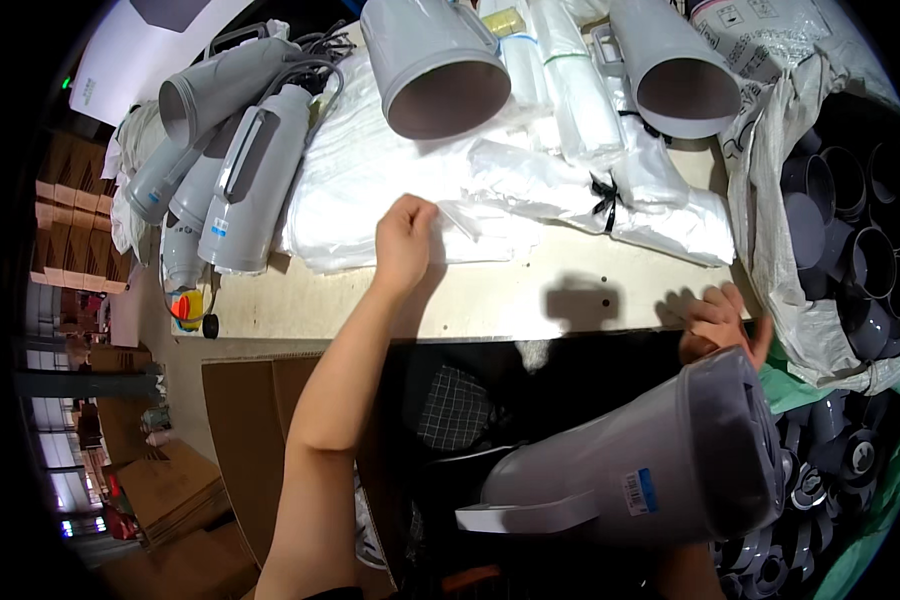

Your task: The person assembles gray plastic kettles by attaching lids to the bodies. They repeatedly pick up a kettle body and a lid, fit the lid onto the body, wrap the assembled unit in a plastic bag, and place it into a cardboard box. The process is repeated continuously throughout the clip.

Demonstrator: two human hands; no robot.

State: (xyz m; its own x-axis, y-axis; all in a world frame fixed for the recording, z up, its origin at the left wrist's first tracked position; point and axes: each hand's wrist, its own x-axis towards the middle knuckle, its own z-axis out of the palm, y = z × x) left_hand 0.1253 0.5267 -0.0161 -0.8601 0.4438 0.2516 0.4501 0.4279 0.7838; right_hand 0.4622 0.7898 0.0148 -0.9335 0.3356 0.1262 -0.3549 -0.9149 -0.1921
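My left hand (406, 243) is closed, its fingertips pinching a thin clear plastic bag (460, 222) at the edge of a flat white stack (355, 190) of bags. A large grey plastic jug (610, 455) with a side handle and a blue-and-white label lies tilted across my right arm, its wide end toward the right. The arm passes beneath it, partly hidden. Beyond that end shows my right hand (725, 322), fingers bent and apart near the table's front edge, with nothing visible between them.
Two grey jugs (448, 95) lie mouth-forward on the table (490, 300); several handled ones (260, 185) lean at the left. A tied plastic bundle (660, 215) is at the right. A woven sack (805, 330) holds dark rings; a green-lined container (885, 520) holds grey parts. Cardboard (255, 440) stands below.
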